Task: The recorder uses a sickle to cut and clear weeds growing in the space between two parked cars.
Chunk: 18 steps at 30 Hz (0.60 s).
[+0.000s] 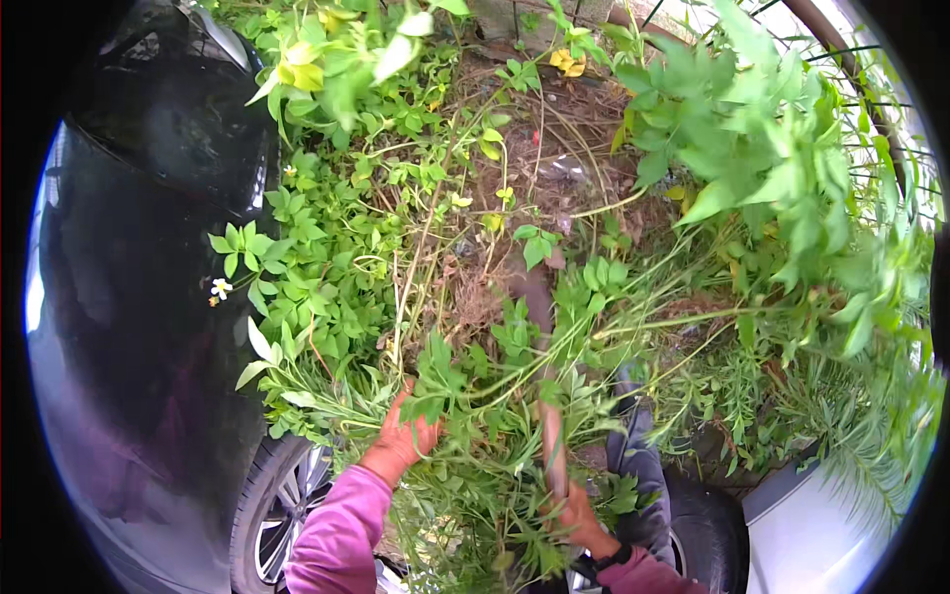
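Observation:
My left hand (401, 441) is closed around a bunch of leafy green weeds (435, 381), its fingers partly covered by leaves. Long stems spread from the bunch toward the right. Lower right, my right hand (579, 520) grips the wooden handle (552, 436) of a long tool, with leaves crossing over the fingers. The handle points away from me, and its darker far end (531, 287) reaches the ground among dry stalks, too blurred to tell the tool's kind. Both sleeves are pinkish purple, and a dark band (616, 556) circles my right wrist.
A black car (148, 277) stands along the left, its wheel (282, 505) near my left arm. Lower right are a dark tire (708, 525) and a pale vehicle panel (821, 535). Tall plants (762, 148) and a metal fence (856, 69) rise at the right. Dry litter (475, 287) covers the middle.

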Tool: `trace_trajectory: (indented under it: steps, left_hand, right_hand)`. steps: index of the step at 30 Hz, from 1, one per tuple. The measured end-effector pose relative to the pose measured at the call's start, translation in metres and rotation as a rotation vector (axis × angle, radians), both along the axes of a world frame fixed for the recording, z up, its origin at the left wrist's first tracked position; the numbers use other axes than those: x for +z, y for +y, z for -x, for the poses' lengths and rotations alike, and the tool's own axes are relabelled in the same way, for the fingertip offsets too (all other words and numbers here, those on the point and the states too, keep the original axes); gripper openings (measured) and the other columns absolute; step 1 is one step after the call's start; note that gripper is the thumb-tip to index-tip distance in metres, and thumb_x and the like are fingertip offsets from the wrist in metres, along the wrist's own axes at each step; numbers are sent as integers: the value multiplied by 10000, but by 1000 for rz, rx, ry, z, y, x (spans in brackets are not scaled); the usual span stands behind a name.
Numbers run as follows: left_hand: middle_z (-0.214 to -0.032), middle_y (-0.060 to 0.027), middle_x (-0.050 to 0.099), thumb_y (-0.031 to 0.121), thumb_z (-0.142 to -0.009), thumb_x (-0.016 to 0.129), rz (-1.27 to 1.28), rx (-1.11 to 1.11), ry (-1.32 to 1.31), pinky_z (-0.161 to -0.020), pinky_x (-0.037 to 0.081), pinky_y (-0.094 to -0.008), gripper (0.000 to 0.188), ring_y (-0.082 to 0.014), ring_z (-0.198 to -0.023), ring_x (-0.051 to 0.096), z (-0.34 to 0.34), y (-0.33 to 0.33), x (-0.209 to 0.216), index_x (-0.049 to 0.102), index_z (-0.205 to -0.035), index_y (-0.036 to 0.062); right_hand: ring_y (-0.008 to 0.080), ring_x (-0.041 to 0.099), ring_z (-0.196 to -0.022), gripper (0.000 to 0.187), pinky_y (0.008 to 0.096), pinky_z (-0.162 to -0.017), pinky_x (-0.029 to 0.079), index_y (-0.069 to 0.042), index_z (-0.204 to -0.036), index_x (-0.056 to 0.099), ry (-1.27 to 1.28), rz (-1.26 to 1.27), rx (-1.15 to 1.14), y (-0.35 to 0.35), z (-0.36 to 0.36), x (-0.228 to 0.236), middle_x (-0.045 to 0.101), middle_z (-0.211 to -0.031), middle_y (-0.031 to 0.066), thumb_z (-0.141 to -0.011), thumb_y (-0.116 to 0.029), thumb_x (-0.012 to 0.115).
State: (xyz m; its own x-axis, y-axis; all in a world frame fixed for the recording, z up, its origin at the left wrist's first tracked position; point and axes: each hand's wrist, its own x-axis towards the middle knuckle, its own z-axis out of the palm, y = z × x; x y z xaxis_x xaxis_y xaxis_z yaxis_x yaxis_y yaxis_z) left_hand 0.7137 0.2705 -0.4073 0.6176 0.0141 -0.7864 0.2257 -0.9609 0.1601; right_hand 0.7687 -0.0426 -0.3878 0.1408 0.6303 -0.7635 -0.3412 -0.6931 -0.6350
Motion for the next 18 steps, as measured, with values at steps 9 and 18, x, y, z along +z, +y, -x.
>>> trace_trajectory:
  steps: [9, 18]
  left_hand:
    - [-883, -89, 564, 234, -793, 415, -72, -1, -297, -980, 230, -358, 252, -200, -999, 434, 12, -16, -38, 528, -977, 104]
    - [-710, -79, 565, 185, -671, 478, 7, 46, -325, -957, 236, -403, 161, -226, -879, 490, 6, -15, -25, 606, -705, 93]
  right_hand:
    - [179, 512, -722, 244, 279, -592, 431, -45, -982, 468, 473, -88, -848, 119, -44, -142, 521, -861, 77, -804, -209, 504]
    - [136, 418, -348, 160, 241, -323, 359, 23, -852, 468, 558, 221, -718, 83, -83, -38, 437, -491, 52, -702, -28, 484]
